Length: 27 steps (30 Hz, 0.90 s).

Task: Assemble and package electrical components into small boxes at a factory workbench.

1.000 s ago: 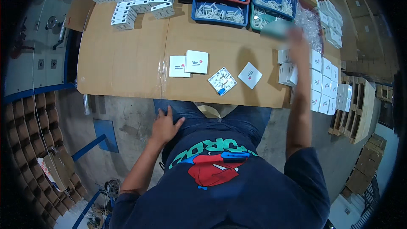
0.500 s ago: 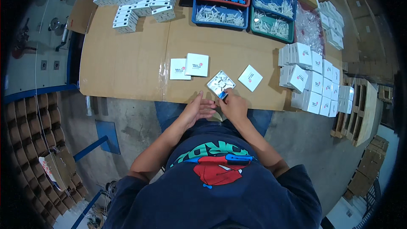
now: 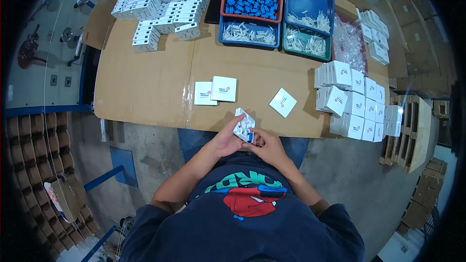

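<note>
A white square plastic housing (image 3: 244,125), its hollow inside facing up, is held just off the table's near edge. My left hand (image 3: 226,138) is closed around its left side. At its lower right corner, beside a small blue piece (image 3: 250,138), the fingers of my right hand (image 3: 270,148) are bent and pressed against it. Whether those fingers grip the blue piece or the housing is partly hidden. Two white square covers, one (image 3: 224,89) overlapping the other (image 3: 204,94), lie ahead on the left. Another white cover (image 3: 283,103) rests turned cornerwise to the right.
Behind stand a red tray (image 3: 226,12) of blue connectors and blue (image 3: 276,43) and green (image 3: 326,58) trays of thin white pieces. White boxes are stacked at the far left (image 3: 145,39) and right (image 3: 359,102). A bag of clear plastic (image 3: 348,43) lies nearby.
The housing has been lifted from the cardboard and drawn toward me. My left hand, open and apart before, now holds it; my right hand has come back with it.
</note>
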{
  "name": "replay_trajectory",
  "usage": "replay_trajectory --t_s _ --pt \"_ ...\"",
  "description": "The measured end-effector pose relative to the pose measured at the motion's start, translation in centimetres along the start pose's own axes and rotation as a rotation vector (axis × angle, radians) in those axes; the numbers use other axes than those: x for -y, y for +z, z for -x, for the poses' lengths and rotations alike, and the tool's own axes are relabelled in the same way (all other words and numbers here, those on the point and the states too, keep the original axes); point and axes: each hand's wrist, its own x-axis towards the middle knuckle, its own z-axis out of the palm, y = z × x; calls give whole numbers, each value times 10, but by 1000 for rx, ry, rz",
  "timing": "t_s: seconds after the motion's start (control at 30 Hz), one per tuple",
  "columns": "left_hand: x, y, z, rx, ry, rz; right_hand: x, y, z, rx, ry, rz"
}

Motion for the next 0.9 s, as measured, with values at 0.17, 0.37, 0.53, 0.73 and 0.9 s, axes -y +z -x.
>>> replay_trajectory --t_s 0.17,0.37,0.53,0.73,0.9 --pt "4 -24 4 -12 10 -146 -9 8 -1 24 -21 16" --pt "4 -29 9 8 56 -191 -1 0 1 73 13 -178" --pt "-23 -48 29 -57 99 -128 -10 -54 -32 56 67 -316" --pt "-24 -47 25 -26 32 -195 -9 -121 -143 515 16 455" --pt "-11 -49 7 -146 115 -549 79 -139 -188 -134 -98 -344"
